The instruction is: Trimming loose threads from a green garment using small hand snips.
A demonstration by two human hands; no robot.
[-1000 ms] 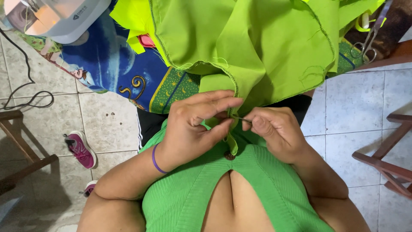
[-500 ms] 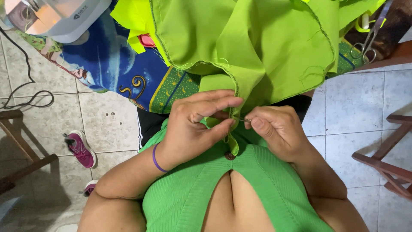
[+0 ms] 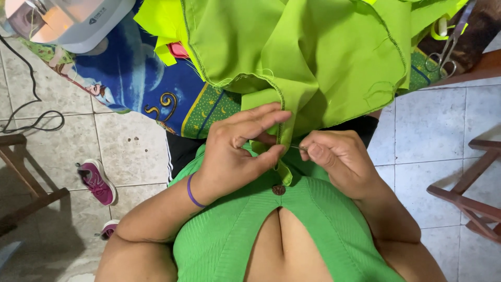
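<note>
While my left hand [image 3: 237, 151] keeps pinching the lime-green cloth's hem [image 3: 282, 112] at mid-frame, my right fingers [image 3: 318, 151], closed on a thin needle [image 3: 298, 148], have barely moved.

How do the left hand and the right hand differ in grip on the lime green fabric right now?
The left hand clamps the lime green fabric at its stitched edge, fingers spread flat; the right hand curls tight and pinches a thin metal needle. The left wrist wears a purple band; the right wrist is bare. Both meet at the same hem.
</note>
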